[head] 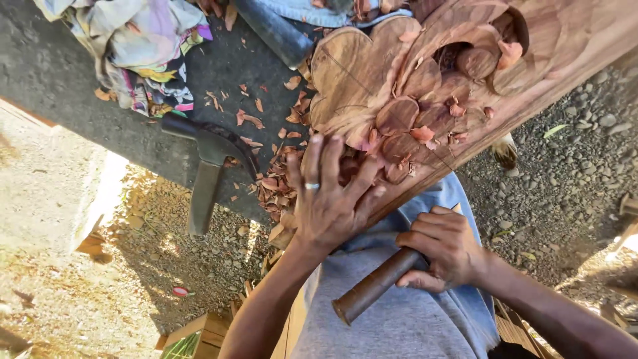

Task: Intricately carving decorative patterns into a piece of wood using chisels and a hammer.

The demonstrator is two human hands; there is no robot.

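At about 11 o'clock I see a crumpled patterned cloth (143, 50) on the dark workbench (60, 80). Just right of it, near 9 o'clock, a hammer (207, 166) lies with its handle hanging over the bench edge. Reddish wood chips (269, 183) are scattered between the hammer and my left hand (329, 196). That hand lies flat, fingers spread wide, holding nothing, pressed on the chips and the lower edge of the carved wooden panel (412, 86); a ring sits on one finger. The panel, with its rounded floral relief, runs from centre up to 1 o'clock. At 5 o'clock my right hand (442, 249) is wrapped firmly around a rusty metal-handled tool (375, 284), held against my grey shirt, apart from the panel. Gravel (565, 173) covers the ground at 3 o'clock.
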